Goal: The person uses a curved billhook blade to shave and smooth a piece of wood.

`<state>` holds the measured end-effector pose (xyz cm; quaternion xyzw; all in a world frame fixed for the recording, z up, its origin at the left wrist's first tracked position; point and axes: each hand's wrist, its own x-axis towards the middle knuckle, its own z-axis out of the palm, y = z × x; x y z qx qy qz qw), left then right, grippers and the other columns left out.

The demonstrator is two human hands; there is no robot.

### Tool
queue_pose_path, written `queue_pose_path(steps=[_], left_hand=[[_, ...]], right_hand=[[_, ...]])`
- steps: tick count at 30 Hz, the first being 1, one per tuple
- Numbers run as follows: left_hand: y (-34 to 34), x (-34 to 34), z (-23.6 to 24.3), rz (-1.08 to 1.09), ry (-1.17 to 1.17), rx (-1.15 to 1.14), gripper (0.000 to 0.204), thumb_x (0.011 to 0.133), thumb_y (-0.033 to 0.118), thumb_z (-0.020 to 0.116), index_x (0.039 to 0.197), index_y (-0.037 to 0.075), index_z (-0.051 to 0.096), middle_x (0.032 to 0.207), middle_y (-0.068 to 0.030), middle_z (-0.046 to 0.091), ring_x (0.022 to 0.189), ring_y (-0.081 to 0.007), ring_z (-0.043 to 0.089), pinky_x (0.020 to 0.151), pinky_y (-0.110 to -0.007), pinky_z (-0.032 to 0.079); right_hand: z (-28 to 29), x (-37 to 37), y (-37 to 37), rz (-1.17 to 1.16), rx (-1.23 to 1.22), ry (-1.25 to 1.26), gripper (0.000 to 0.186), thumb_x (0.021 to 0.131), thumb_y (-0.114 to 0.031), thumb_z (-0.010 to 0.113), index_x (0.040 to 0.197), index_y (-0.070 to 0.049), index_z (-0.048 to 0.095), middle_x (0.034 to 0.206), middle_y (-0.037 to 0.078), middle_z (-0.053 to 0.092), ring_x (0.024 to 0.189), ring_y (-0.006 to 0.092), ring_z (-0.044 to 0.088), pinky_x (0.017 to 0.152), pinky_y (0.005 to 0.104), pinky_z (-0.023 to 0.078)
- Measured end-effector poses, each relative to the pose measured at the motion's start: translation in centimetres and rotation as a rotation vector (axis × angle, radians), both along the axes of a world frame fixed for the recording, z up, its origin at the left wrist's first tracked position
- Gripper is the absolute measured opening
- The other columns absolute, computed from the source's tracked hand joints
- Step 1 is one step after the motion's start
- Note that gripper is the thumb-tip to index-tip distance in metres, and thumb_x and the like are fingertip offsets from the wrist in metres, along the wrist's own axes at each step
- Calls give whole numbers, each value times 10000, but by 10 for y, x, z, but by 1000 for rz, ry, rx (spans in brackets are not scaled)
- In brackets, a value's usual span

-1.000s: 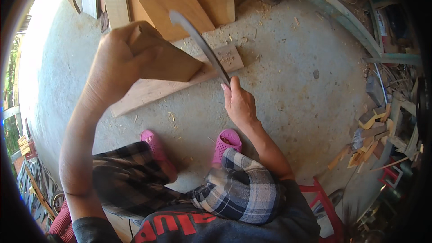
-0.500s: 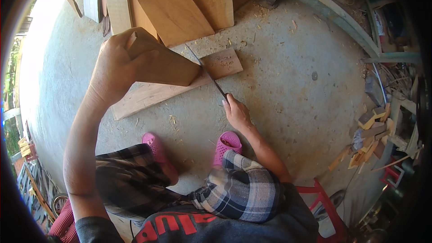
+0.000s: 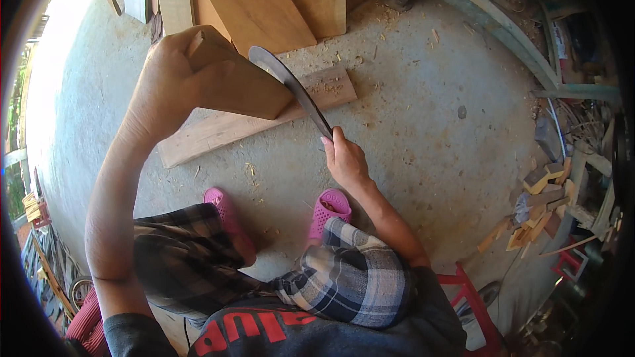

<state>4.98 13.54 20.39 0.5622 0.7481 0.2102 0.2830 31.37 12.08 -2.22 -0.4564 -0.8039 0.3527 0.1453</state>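
Note:
My left hand (image 3: 169, 82) grips the upper end of a brown wooden block (image 3: 245, 89), fingers wrapped over it. The block slants, its far end over a plank (image 3: 215, 135) that lies on the floor; whether the two touch I cannot tell. Closed round the handle of a machete (image 3: 301, 96), my right hand (image 3: 347, 162) is to the right of the block. The dark, curved blade points away from me, its flat side showing, close beside the block's lower end. Wood shavings (image 3: 331, 87) are scattered on the plank's right end.
Wide boards (image 3: 254, 6) lean together at the far side. A greenish frame (image 3: 493, 16) curves along the upper right. Wood offcuts (image 3: 539, 208) are heaped at the right. My feet in pink clogs (image 3: 331, 208) stand close to the plank, with a red chair (image 3: 466, 291) behind at right.
The machete's blade has turned from nearly edge-on to showing its broad side, and its tip has shifted up and left. My left hand still holds the block in about the same place.

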Motion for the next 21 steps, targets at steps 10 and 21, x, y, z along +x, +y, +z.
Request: queue_pose_path(steps=[10,21], left_hand=[[-3,4,-2,43,9,40,273,809,131,684,1027,-28,647,868,-148,705,817,-209,689,751,-333,531],[-4,-4,-9,25,-56,57,264,822,148,681,1027,-13,642,866,-116,702,813,-154,659,757,-324,521]], right_hand=[[0,1,0,-21,30,-1,210,991,-238,520,948,-40,466,668,183,626,637,374,655,519,443,507],[-6,6,1,-102,144,120,216,993,-242,516,951,-38,459,719,178,645,646,375,658,527,443,514]])
